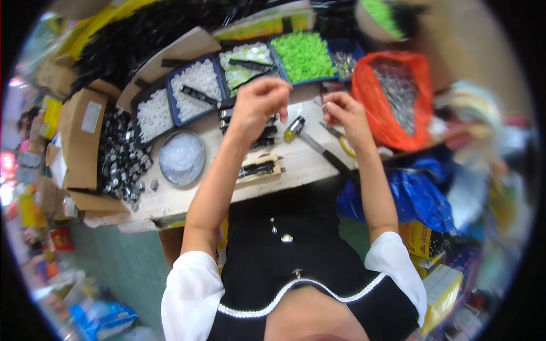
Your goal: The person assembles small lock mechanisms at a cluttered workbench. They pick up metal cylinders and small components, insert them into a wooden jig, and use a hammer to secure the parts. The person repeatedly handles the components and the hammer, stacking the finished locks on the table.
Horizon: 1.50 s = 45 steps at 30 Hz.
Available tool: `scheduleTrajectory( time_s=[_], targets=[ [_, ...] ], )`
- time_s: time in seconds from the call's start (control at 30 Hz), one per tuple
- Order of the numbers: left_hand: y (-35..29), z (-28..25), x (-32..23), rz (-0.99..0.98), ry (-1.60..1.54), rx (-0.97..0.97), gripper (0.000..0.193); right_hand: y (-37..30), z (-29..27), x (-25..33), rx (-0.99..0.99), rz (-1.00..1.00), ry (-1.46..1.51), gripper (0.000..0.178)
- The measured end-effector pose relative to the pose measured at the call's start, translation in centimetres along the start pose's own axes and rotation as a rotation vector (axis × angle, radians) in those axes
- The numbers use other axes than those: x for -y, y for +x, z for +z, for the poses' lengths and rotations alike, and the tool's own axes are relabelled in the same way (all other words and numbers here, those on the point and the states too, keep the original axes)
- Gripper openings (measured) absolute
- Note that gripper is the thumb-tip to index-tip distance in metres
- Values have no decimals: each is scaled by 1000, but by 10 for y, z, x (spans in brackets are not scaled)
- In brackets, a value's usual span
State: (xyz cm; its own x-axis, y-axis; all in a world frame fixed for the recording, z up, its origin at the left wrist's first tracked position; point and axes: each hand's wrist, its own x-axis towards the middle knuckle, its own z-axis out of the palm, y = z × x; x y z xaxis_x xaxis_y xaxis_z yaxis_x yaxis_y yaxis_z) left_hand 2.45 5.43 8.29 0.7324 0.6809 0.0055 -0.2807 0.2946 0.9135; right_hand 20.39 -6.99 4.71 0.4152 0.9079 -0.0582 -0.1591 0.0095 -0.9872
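My left hand [261, 106] is raised over the bench, its fingers curled in. Whatever it holds, if anything, is hidden. Below it lie several black plastic parts [265, 135], partly covered by my wrist. My right hand [348, 118] pinches thumb and finger together near the red plastic bag [423, 108]; something tiny and pale may sit at the tips, too small to name. Between the hands rests a hammer [314, 144] with a yellowish head face and black handle. A wooden fixture [273, 170] with black pieces in it stands near the front edge.
Trays of white parts [196, 85] and green parts [304, 54] line the back. Metal pieces fill the red bag. A round dish [182, 158] of whitish stuff, loose metal pieces [120, 165] and a cardboard box [83, 139] are at left. Blue plastic [406, 193] hangs at right.
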Motion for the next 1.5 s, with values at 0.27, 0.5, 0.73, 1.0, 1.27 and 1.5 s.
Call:
scheduleTrajectory(
  time_s=[0.27, 0.5, 0.73, 1.0, 1.27, 1.5],
  targets=[
    [-91, -36, 57, 82, -361, 54, 16, -28, 79, -13, 366, 41, 188, 10],
    [-109, -44, 58, 134, -433, 21, 15, -33, 102, -18, 415, 98, 209, 10],
    [-112, -48, 59, 209, -457, -7, 15, -39, 117, -18, 408, 192, 243, 11],
    [-118, -52, 57, 329, -235, -211, 11, -42, 133, -20, 346, 79, 131, 8],
    [-126, -52, 62, 381, -190, -245, 11, -50, 144, -22, 292, -188, -145, 9],
    [-130, -53, 63, 415, -193, -272, 11, -51, 146, -24, 236, -477, -335, 8]
  ],
)
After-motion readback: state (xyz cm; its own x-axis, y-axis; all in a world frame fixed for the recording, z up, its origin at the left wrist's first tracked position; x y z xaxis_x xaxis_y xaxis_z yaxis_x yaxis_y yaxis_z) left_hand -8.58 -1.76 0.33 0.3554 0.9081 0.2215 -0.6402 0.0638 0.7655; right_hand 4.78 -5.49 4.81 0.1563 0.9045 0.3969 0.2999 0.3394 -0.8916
